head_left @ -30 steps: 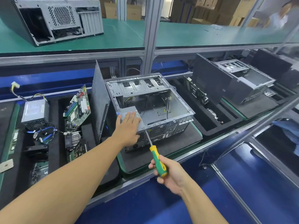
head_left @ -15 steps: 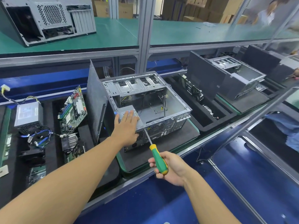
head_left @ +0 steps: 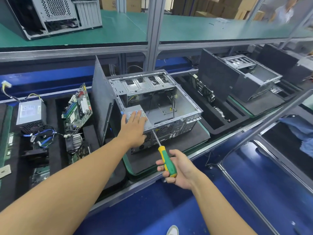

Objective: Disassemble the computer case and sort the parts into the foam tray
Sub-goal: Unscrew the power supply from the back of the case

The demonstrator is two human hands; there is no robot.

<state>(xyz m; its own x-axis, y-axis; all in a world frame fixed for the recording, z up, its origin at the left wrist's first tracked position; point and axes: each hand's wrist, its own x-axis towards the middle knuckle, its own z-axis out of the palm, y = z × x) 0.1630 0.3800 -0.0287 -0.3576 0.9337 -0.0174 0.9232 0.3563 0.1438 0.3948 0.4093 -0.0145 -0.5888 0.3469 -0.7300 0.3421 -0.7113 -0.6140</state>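
An open grey computer case (head_left: 171,106) lies on its side on black foam, its inside facing up. A grey power supply (head_left: 137,110) sits in its near left corner. My left hand (head_left: 133,129) rests flat on that power supply, fingers straight. My right hand (head_left: 177,168) grips the green and yellow handle of a screwdriver (head_left: 166,161); its tip touches the case's rear panel near the fan grille. The removed side panel (head_left: 101,102) stands upright against the case's left. The foam tray (head_left: 52,150) at left holds a second power supply (head_left: 31,112), a motherboard (head_left: 77,107) and a heatsink (head_left: 75,141).
Another opened case (head_left: 243,82) sits on foam to the right, with a circuit board (head_left: 203,90) in a slot between. An upper green shelf carries a third case (head_left: 55,14). A metal rail (head_left: 264,122) crosses at right. A person stands at far upper right.
My view has shifted slightly; both hands keep their places, the left on the power supply, the right holding the screwdriver against the rear panel.
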